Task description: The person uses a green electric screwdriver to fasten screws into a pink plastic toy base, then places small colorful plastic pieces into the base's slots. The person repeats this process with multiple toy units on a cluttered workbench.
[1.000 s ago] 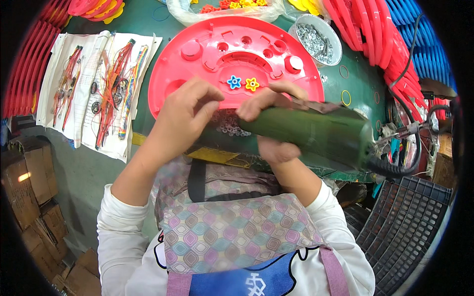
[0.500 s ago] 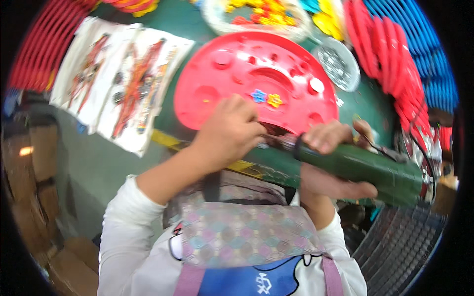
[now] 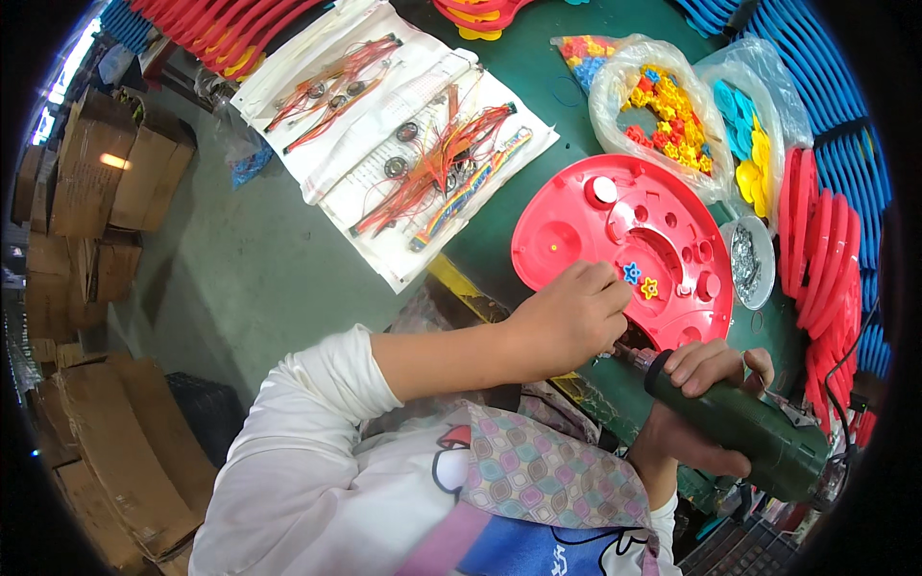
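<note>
Working across the green table (image 3: 538, 86), I am holding a red round plate (image 3: 576, 230) flat near its front edge, with coloured parts bags and stacked red rings beyond it. I am gripping a dark green electric screwdriver (image 3: 744, 432) in my right hand (image 3: 706, 379), fingers wrapped closed around its barrel. Its long axis is running from lower right up toward the plate's near rim, tip pointing up-left. My left hand (image 3: 567, 322) is resting curled at that same rim, fingers closed down over the spot where the tip is meeting the plate; this hand is the nearer one to the work point. Two small flower pieces, one blue (image 3: 631, 273) and one yellow (image 3: 650, 287), are sitting on the plate just beyond the left fingertips. The driver tip and whatever the left fingers are pinching are hidden under the knuckles, so I cannot tell what is held there. The tool's cord end is cut off at the frame edge.
</note>
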The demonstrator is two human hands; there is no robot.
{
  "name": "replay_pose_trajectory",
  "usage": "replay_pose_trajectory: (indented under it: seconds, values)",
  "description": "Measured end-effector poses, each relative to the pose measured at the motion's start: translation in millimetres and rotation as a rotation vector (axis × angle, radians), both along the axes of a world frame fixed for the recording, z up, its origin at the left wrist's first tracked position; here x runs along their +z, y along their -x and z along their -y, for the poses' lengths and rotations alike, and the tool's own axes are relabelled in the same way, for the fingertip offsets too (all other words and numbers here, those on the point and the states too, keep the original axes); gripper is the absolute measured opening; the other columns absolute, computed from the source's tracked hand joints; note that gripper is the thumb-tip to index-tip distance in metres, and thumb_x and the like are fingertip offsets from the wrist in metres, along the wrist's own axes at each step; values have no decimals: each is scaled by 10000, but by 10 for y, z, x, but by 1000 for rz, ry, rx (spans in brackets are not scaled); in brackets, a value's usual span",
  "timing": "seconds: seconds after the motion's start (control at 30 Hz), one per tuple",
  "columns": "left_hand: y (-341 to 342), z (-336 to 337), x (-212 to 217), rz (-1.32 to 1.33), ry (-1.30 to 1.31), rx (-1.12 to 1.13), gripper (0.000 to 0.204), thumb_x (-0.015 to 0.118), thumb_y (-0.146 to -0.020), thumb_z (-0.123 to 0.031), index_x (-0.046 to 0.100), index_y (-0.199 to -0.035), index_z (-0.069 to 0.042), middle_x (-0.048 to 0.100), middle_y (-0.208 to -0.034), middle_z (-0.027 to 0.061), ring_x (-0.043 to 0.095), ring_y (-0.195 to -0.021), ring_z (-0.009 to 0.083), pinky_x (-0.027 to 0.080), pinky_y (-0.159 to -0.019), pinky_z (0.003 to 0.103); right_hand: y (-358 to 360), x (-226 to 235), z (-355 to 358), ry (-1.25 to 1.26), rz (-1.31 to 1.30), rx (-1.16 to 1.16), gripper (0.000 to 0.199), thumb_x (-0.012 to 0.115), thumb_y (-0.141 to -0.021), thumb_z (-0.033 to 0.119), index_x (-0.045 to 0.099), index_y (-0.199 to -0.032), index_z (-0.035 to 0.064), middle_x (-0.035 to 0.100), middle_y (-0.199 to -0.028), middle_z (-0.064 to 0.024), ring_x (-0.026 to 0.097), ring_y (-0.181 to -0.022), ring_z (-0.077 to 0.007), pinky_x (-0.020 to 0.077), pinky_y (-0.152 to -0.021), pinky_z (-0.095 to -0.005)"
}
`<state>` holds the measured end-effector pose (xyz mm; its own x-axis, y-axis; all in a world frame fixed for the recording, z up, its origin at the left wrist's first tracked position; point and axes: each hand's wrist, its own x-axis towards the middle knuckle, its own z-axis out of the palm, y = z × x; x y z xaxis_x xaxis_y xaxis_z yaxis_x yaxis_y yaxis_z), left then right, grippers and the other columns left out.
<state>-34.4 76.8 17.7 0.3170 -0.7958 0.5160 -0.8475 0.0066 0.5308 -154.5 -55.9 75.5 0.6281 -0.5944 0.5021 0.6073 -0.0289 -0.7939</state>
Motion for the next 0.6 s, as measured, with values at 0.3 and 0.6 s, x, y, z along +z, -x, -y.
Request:
replay_pose_trajectory:
  seconds: [0.3, 0.6]
  values:
    - [-1039, -398, 222, -130, 163, 299, 276, 786, -843, -192, 706, -1077, -72, 608, -1026, 111, 621, -942, 287, 519, -855, 398, -153, 106, -62, 28, -33, -8, 1093, 566, -737, 927, 417, -1298, 0, 549, -686, -71, 556, -593, -212, 516, -589, -354]
    - [-2245, -697, 137, -146, -670, 906, 292, 691, -920, -315, 751, -868, -34, 703, -791, 126, 651, -716, 303, 508, -717, 414, -173, 81, -56, 5, -101, -50, 1093, 542, -761, 924, 411, -1310, -13, 539, -690, -65, 546, -611, -197, 504, -595, -333]
